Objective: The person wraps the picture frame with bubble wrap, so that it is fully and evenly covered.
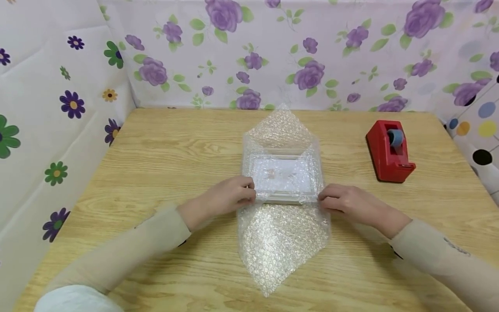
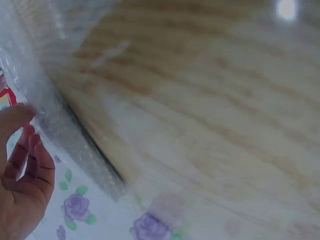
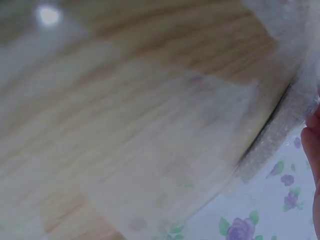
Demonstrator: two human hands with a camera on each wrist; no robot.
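Observation:
A light rectangular frame (image 1: 283,175) lies on bubble wrap (image 1: 280,242), whose side parts are folded over its left and right edges. One pointed flap extends toward the back and another toward the front. My left hand (image 1: 234,195) pinches the wrap at the frame's lower left, fingers curled. On the lower right side, my right hand (image 1: 347,203) holds the wrap's edge between thumb and fingers. The left wrist view shows the left hand (image 2: 25,175) at the wrap's edge (image 2: 75,145); only part of the right hand (image 3: 312,145) shows in the right wrist view.
A red tape dispenser (image 1: 391,151) with a blue roll stands at the right of the wooden table (image 1: 175,143). Behind the table hangs a cloth (image 1: 273,56) with purple flowers, and another flowered cloth covers the left side.

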